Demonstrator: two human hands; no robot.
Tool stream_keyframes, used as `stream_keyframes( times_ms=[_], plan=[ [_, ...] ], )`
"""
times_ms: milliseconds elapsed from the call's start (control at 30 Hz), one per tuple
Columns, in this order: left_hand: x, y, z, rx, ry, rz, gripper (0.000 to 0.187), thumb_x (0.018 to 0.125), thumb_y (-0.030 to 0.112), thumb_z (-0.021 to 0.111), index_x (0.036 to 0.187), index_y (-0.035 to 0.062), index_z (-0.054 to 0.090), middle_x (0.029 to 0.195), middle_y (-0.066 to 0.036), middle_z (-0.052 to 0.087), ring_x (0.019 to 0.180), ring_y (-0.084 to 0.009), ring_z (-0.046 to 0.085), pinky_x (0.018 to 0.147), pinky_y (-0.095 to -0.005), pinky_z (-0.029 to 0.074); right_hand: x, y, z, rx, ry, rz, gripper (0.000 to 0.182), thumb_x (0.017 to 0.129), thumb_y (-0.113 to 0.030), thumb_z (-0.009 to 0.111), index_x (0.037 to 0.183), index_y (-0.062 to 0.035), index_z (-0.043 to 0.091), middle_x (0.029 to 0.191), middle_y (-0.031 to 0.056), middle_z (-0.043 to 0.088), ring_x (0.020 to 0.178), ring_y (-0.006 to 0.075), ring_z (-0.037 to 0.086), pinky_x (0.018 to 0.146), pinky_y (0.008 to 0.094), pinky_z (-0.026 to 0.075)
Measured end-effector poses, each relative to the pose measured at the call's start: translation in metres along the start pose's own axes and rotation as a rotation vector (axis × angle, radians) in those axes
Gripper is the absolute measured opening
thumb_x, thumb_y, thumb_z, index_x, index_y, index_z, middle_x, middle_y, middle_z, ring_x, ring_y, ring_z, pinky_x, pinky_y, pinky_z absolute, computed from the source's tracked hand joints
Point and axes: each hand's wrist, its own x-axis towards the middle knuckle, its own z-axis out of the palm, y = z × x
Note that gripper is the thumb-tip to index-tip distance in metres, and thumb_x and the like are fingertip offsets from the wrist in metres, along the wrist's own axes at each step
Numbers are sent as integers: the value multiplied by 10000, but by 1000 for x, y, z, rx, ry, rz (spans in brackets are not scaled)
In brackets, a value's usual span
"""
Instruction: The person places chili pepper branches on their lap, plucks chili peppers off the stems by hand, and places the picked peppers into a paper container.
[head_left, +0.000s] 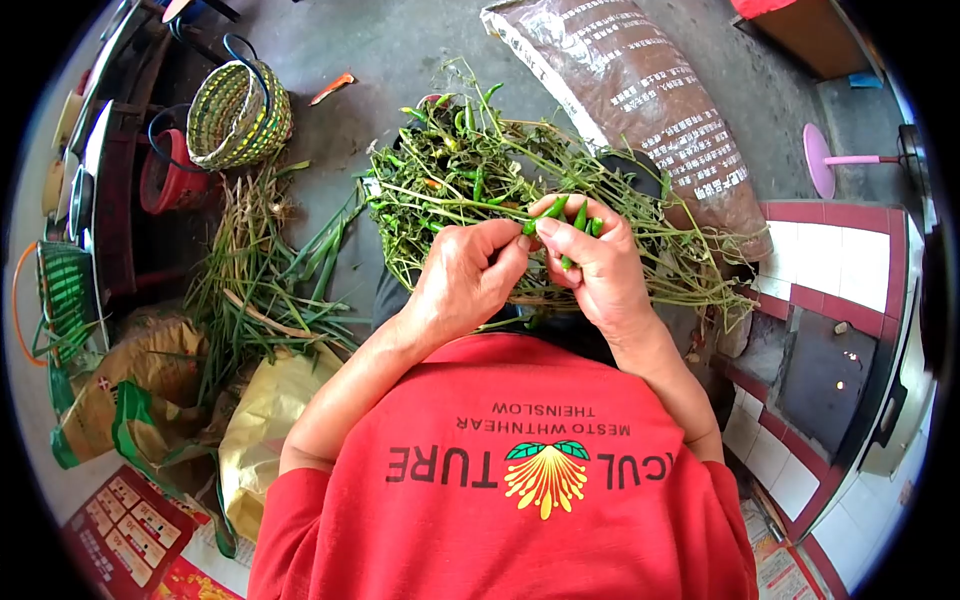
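A tangled bundle of green chili plant stems (pixel 450 190) rests across my lap, with several small green chilies still on it. My right hand (pixel 595 265) holds several picked green chilies (pixel 580 217) bunched between its fingers. My left hand (pixel 465 280) pinches a green chili (pixel 530 226) at its fingertips, right against the right hand's thumb. Both hands meet just in front of the stems, above my red shirt (pixel 500 470).
A woven green-yellow basket (pixel 238 115) stands at the upper left. A pile of stripped stems (pixel 260 290) lies on the concrete floor, beside yellow and green sacks (pixel 260 420). A brown printed sack (pixel 650 100) lies behind the plants. A pink stool (pixel 822 160) stands at the right.
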Motion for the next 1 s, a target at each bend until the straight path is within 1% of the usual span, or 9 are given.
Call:
stream_keyframes(
  times_ms=[67, 233, 367, 567, 667, 733, 867, 933, 1000],
  plan=[
    [1, 2, 1, -19, 25, -11, 197, 810, 102, 508, 667, -31, 480, 498, -152, 395, 428, -151, 376, 433, -349, 347, -6, 6, 8, -334, 92, -221, 103, 817, -53, 615, 916, -30, 631, 709, -41, 552, 580, 7, 445, 512, 156, 351],
    [-1, -11, 4, -52, 51, -62, 198, 845, 103, 490, 776, -38, 612, 469, -63, 423, 442, -89, 406, 426, -292, 349, -11, 2, -3, -397, -46, -486, 40, 818, -46, 631, 854, -30, 632, 729, -45, 569, 602, 23, 466, 531, 169, 362],
    [-4, -4, 2, -121, 7, -94, 201, 866, 125, 500, 810, -33, 610, 469, -41, 418, 447, -89, 407, 429, -290, 350, -4, 10, 1, 71, 123, -122, 147, 833, -110, 645, 950, -26, 616, 706, -31, 548, 510, 5, 398, 434, 163, 296],
    [-8, -13, 5, -69, 15, 10, 187, 850, 112, 514, 724, -22, 545, 489, -98, 403, 444, -123, 396, 441, -321, 358, 4, 9, 4, -12, 51, -9, 111, 827, -110, 641, 895, -25, 619, 699, -21, 574, 504, 38, 434, 440, 186, 333],
    [-4, -20, 9, 1, 80, 56, 200, 829, 104, 517, 675, -23, 515, 494, -121, 415, 438, -151, 393, 441, -335, 359, 0, 16, 13, -636, 78, -535, 69, 814, -86, 638, 854, -32, 620, 702, 4, 600, 550, 66, 489, 489, 211, 384],
    [-1, -24, 7, 9, 113, 34, 199, 807, 105, 519, 655, -24, 512, 507, -147, 447, 426, -196, 407, 443, -349, 366, -9, 5, 15, -692, -96, -765, 61, 802, -67, 643, 830, -23, 611, 743, 29, 625, 630, 74, 536, 555, 230, 415],
    [-7, -31, 9, 16, 165, -4, 162, 851, 95, 520, 755, -25, 570, 508, -101, 456, 449, -98, 435, 437, -310, 369, -18, -11, 1, 62, -100, -228, 114, 853, -130, 602, 805, -32, 571, 746, 30, 587, 609, 82, 520, 483, 207, 397],
    [-8, -34, 3, -15, 228, 22, 155, 873, 109, 527, 806, -19, 583, 505, -68, 440, 468, -76, 399, 440, -291, 356, -13, -5, -13, 376, -142, -178, 132, 870, -159, 574, 795, -55, 541, 714, 34, 553, 556, 84, 500, 418, 201, 358],
    [-6, -38, -5, 1, 248, -22, 167, 875, 117, 539, 789, -21, 574, 499, -49, 389, 493, -75, 343, 452, -282, 340, -21, -8, -19, 275, -36, -51, 134, 866, -159, 569, 793, -65, 507, 704, 41, 539, 493, 91, 478, 384, 196, 338]
  ],
)
